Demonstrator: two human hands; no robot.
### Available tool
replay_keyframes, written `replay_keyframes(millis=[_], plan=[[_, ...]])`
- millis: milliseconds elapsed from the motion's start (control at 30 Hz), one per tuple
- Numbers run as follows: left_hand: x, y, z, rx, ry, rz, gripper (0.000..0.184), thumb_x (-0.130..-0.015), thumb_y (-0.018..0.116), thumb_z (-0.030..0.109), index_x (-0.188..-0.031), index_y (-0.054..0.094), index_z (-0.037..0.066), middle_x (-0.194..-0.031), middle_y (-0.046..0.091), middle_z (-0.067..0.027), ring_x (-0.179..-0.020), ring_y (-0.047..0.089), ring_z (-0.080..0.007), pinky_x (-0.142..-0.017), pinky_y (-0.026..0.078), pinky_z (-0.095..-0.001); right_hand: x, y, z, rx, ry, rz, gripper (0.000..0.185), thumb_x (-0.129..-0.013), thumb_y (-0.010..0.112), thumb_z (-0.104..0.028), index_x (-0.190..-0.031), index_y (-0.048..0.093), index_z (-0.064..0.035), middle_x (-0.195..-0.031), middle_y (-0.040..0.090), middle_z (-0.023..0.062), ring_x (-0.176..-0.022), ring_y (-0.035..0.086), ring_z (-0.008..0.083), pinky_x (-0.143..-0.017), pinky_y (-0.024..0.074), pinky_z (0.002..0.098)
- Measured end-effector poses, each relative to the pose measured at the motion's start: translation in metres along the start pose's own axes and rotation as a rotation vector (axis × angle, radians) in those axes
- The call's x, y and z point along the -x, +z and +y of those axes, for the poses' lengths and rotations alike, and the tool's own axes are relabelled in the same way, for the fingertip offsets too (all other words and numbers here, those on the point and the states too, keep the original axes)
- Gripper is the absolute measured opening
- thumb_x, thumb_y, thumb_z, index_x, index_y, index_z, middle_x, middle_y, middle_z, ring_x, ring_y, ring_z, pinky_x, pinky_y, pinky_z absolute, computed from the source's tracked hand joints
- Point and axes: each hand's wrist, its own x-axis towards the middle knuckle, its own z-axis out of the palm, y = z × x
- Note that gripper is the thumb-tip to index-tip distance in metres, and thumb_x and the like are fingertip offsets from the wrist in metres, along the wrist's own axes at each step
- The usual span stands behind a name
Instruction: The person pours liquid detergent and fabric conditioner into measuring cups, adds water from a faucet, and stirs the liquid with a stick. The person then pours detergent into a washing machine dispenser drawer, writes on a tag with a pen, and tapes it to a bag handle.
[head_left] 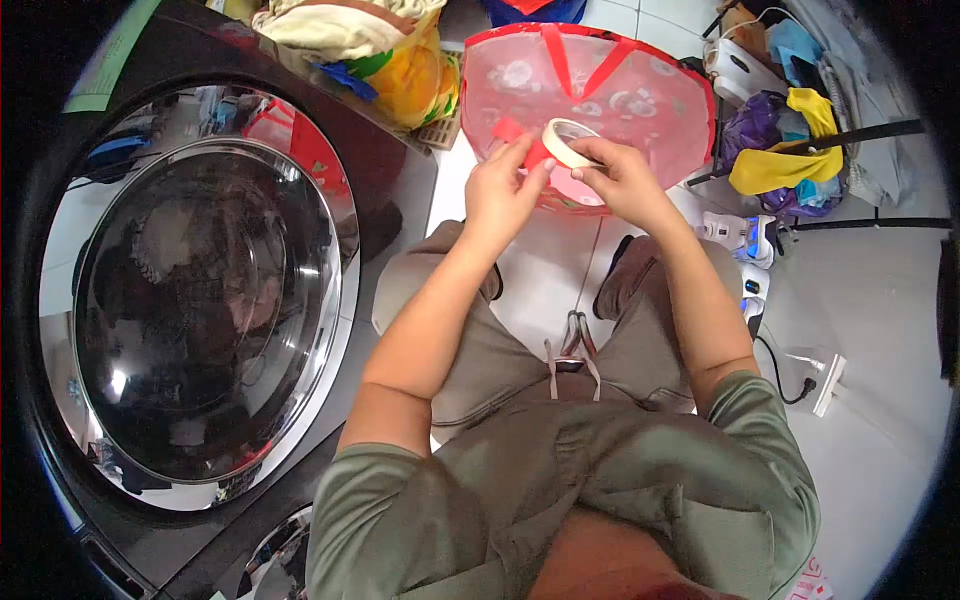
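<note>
My right hand [628, 186] grips a roll of cream-coloured tape [562, 153] between thumb and fingers. Close against the roll, my left hand [503, 192] pinches a red strap [536, 154] between its thumb and fingers. Both hands are over the near side of a translucent pink bag [640, 110] with red trim and a white pattern. The bag stands wide on the floor, and another red strap [606, 68] hangs from its far rim. Whether a strip of tape runs from the roll to the red strap, I cannot tell.
To the left is a dark front-loading machine with a round glass door [190, 310]. Stuffed yellow bags [410, 75] stand at the back. On the right hang a yellow cloth [785, 170] and a purple bag [752, 125]; below them, a power strip [830, 385] sits by the wall.
</note>
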Motion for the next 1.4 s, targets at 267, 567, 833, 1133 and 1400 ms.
replay_keyframes(millis=[267, 567, 833, 1133, 1400], plan=[[-0.001, 0.011, -0.010, 0.019, 0.099, 0.151, 0.028, -0.076, 0.063, 0.020, -0.100, 0.061, 0.006, -0.084, 0.062, -0.0112, -0.062, 0.060, -0.0227, -0.059, 0.047, -0.0337, 0.007, 0.014, -0.009, 0.134, -0.046, 0.077, 0.028, -0.080, 0.058, -0.003, -0.107, 0.054, 0.0011, -0.093, 0.062, 0.0086, -0.085, 0.057, 0.0133, -0.073, 0.0460, 0.0276], [0.000, 0.013, -0.002, 0.227, 0.043, 0.154, 0.018, -0.073, 0.066, 0.005, -0.090, 0.063, 0.002, -0.076, 0.051, -0.0084, -0.068, 0.055, -0.0189, -0.061, 0.045, -0.0288, 0.010, 0.020, -0.008, -0.051, -0.025, 0.096, 0.025, -0.078, 0.057, -0.002, -0.103, 0.055, -0.0009, -0.090, 0.061, 0.0058, -0.083, 0.056, 0.0111, -0.074, 0.0434, 0.0264], [-0.001, 0.013, -0.005, 0.255, 0.037, 0.116, 0.016, -0.071, 0.064, 0.001, -0.087, 0.062, 0.001, -0.082, 0.054, -0.0095, -0.072, 0.055, -0.0189, -0.065, 0.045, -0.0279, 0.009, 0.025, -0.001, -0.122, -0.053, 0.145, 0.024, -0.076, 0.057, -0.001, -0.100, 0.055, 0.0000, -0.082, 0.061, 0.0114, -0.074, 0.057, 0.0166, -0.068, 0.0439, 0.0299], [-0.003, 0.005, -0.008, 0.213, 0.071, -0.030, 0.017, -0.071, 0.065, 0.001, -0.087, 0.061, 0.001, -0.080, 0.057, -0.0093, -0.073, 0.056, -0.0187, -0.067, 0.045, -0.0277, 0.012, 0.020, -0.010, -0.064, 0.014, 0.094, 0.021, -0.079, 0.056, -0.001, -0.100, 0.055, -0.0014, -0.086, 0.060, 0.0031, -0.081, 0.054, 0.0096, -0.073, 0.0431, 0.0257], [-0.003, 0.009, -0.002, 0.208, 0.151, 0.138, 0.018, -0.075, 0.064, 0.006, -0.093, 0.063, 0.003, -0.080, 0.059, -0.0091, -0.072, 0.058, -0.0184, -0.065, 0.046, -0.0275, 0.011, 0.017, -0.009, 0.047, -0.043, 0.134, 0.020, -0.080, 0.056, -0.003, -0.100, 0.056, -0.0003, -0.088, 0.061, 0.0049, -0.083, 0.055, 0.0108, -0.072, 0.0450, 0.0269]])
